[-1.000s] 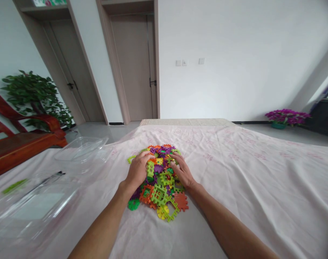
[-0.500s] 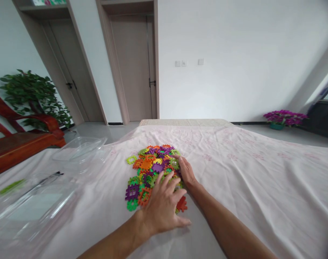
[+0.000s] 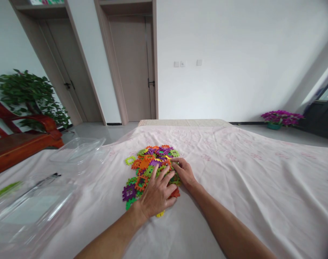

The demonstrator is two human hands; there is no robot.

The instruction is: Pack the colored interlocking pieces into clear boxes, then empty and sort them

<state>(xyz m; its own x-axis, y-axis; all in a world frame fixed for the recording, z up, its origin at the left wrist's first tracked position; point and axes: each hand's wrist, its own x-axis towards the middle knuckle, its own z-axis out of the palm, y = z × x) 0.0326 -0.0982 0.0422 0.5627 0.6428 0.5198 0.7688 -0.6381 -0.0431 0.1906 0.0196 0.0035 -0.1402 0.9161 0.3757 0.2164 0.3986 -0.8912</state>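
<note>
A heap of plastic interlocking building tiles (image 3: pixel 145 164) in orange, purple, green and yellow lies on the pale flowered cloth (image 3: pixel 220 180). My left hand (image 3: pixel 160 190) rests over the near side of the heap, fingers spread across the tiles and palm down. At the heap's right edge, my right hand (image 3: pixel 185 173) touches the tiles with bent fingertips; nothing shows held in it. A purple tile (image 3: pixel 129 192) sticks out to the left of my left hand. Part of a yellow tile (image 3: pixel 160 214) shows below that hand. The tiles under both hands are hidden.
Clear plastic containers (image 3: pixel 80 151) stand on the cloth at the left, one of them near a green item (image 3: pixel 7 189) and a thin black-tipped object (image 3: pixel 54 175). Beyond are a red wooden chair (image 3: pixel 23 136), a leafy plant (image 3: pixel 31 97) and a pot of purple flowers (image 3: pixel 281 118).
My left hand has drawn its thumb in and pressed onto the tiles. My right hand has bent its fingers and come slightly closer. Some near tiles have shifted, and a yellow one now shows.
</note>
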